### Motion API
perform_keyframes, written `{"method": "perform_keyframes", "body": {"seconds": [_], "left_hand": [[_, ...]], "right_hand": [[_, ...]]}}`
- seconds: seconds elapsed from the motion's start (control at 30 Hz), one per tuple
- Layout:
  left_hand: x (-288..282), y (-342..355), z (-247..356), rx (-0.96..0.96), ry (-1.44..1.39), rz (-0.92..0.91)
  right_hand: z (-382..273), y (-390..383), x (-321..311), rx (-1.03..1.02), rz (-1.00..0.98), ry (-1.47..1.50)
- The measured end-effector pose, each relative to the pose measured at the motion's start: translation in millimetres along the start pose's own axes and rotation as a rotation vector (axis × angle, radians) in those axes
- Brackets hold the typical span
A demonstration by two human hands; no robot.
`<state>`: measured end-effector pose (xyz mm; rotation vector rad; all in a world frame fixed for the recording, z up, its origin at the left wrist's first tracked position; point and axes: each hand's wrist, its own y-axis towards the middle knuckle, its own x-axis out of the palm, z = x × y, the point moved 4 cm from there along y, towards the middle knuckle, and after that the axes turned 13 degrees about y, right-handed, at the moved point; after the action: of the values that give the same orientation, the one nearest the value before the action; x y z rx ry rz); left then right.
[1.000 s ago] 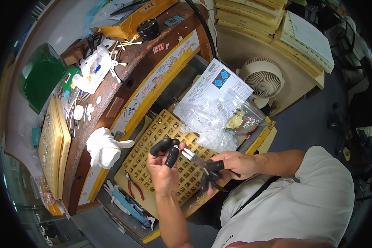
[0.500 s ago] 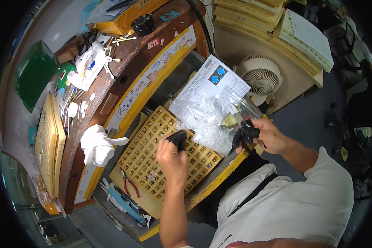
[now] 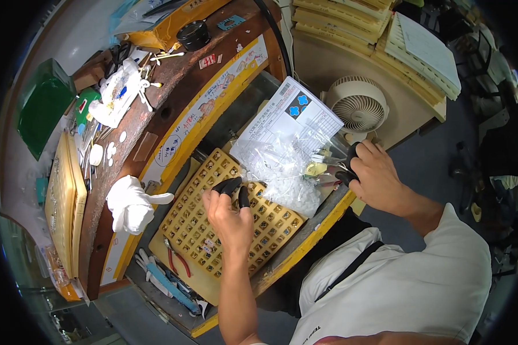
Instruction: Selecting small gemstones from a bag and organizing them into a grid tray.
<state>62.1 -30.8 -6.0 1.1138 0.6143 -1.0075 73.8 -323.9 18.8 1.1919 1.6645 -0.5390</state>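
My left hand (image 3: 229,217), with black covers on its fingertips, hovers over a yellow compartment tray (image 3: 193,221) in the drawer. Its fingers are apart and nothing shows between them. Small shiny pieces sit in the tray's many square pockets. At the drawer's right side, my right hand (image 3: 379,172), also with black-covered fingertips, grips what look like scissors (image 3: 327,159). Their silvery blades point left; the handle is mostly hidden by the dark fingertips. Beside it, a clear plastic bag of small white packets (image 3: 293,192) overlaps the tray and a printed sheet (image 3: 270,123).
Red-handled pliers (image 3: 178,261) lie on the tray's left end, near pale gloves (image 3: 155,276). A white cloth bundle (image 3: 131,204) rests against the bench edge. Swabs and tools clutter the wooden bench (image 3: 149,109). A round fan (image 3: 360,106) and stacked yellow trays (image 3: 339,26) stand beyond.
My right hand has moved up and to the right, and the blades have swung to point more to the left. My left hand has shifted slightly left, its fingers spreading.
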Motion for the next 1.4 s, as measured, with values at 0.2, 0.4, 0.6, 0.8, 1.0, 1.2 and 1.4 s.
{"method": "perform_keyframes", "body": {"seconds": [0.2,0.4,0.6,0.8,1.0,1.2,1.4], "left_hand": [[-1.1,0.9,10.2,0.03,0.005,-0.031],[-3.0,1.1,19.5,0.14,0.052,-0.096],[-4.4,0.5,18.6,0.144,0.119,-0.128],[-2.4,1.6,26.2,0.193,0.103,-0.181],[-7.3,-4.2,22.6,0.218,0.074,-0.18],[-5.0,-4.9,23.0,0.235,0.081,-0.148],[-0.6,-5.0,27.4,0.271,0.214,-0.165]], "right_hand": [[-6.6,5.1,-0.2,-0.041,-0.042,-0.051],[-6.2,8.0,0.4,-0.058,-0.042,-0.064],[-14.6,19.7,-3.7,-0.145,0.053,0.001],[-22.7,52.5,8.1,-0.172,-0.028,0.282],[-28.8,75.1,19.9,-0.153,-0.075,0.417],[-22.3,84.0,32.0,-0.092,-0.12,0.477],[-18.4,96.1,44.1,-0.094,-0.177,0.458]]}}
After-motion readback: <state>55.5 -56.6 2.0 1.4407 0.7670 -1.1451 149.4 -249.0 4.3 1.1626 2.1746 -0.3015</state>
